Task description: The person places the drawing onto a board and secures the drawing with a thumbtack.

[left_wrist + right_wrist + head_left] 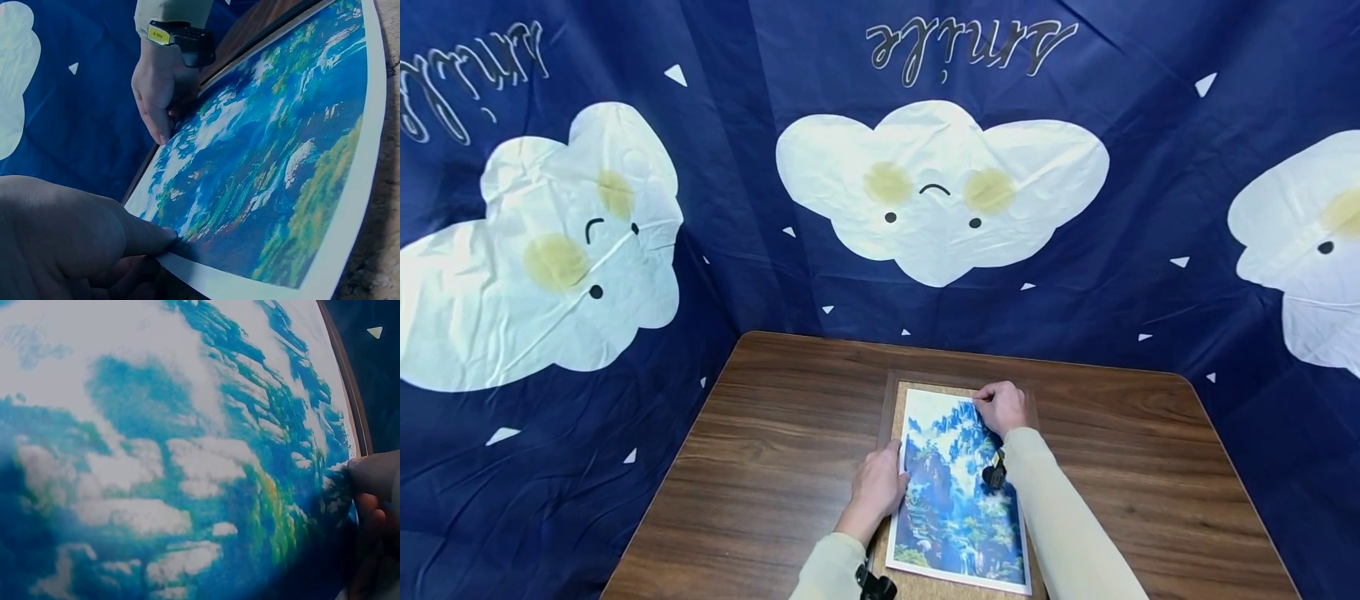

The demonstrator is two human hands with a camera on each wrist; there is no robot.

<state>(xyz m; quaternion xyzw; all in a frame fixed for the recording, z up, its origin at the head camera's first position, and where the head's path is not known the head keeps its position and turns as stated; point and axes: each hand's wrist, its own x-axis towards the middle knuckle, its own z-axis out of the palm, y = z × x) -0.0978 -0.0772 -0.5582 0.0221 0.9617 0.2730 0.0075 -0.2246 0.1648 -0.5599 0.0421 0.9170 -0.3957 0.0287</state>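
A landscape print (pixel 958 500) in blues and greens, with a white border, lies over a cork board (pixel 925 588) that has a brown wooden frame (pixel 889 408). My left hand (pixel 878 482) pinches its left edge; in the left wrist view the left hand's thumb (pixel 150 237) presses the picture side while the other fingers curl beneath. At the far right corner, my right hand (pixel 1003 408) pinches the sheet between thumb and fingers. The right wrist view shows the right hand (pixel 378 487) at the print's edge, its lower fingers in shadow. The sheet bows slightly near the left hand.
The board rests on a dark wood-grain table (pixel 775 450), with table surface on both sides. A navy curtain (pixel 722 208) printed with white clouds hangs behind and beside it. Black wrist devices (pixel 995 473) are strapped over the cream sleeves (pixel 1067 517).
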